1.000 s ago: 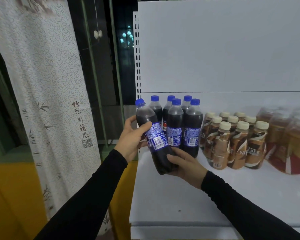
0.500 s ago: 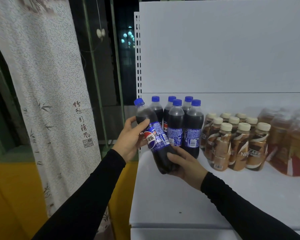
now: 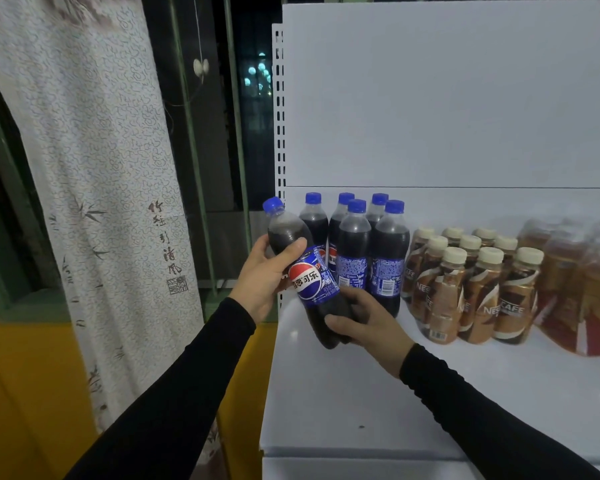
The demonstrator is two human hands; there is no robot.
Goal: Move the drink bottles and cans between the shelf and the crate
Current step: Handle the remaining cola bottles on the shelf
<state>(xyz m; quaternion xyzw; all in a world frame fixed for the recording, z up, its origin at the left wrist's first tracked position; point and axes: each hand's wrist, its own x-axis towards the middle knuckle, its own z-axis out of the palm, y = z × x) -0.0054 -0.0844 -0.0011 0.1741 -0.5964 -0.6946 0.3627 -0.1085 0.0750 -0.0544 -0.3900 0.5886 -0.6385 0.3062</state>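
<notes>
Both hands hold one cola bottle [image 3: 309, 278] with a blue cap and blue label, tilted with its cap to the upper left, over the left end of the white shelf [image 3: 361, 393]. My left hand [image 3: 267, 275] grips its upper part. My right hand [image 3: 364, 323] grips its base. Behind it several more cola bottles [image 3: 357, 251] stand upright in a cluster. To their right stand several brown coffee bottles [image 3: 475, 289] with cream caps. The crate is out of view.
Shrink-wrapped amber drink bottles [image 3: 582, 289] sit at the shelf's far right. A white patterned curtain [image 3: 94, 202] hangs at left beside a dark window with green bars [image 3: 191, 150]. A yellow wall [image 3: 25, 393] lies below left. The shelf's perforated upright [image 3: 279, 116] rises behind the held bottle.
The held bottle has turned about its long axis between my hands: the barcode side faced me earlier, and the round logo faces me now. Its position hardly shifted.
</notes>
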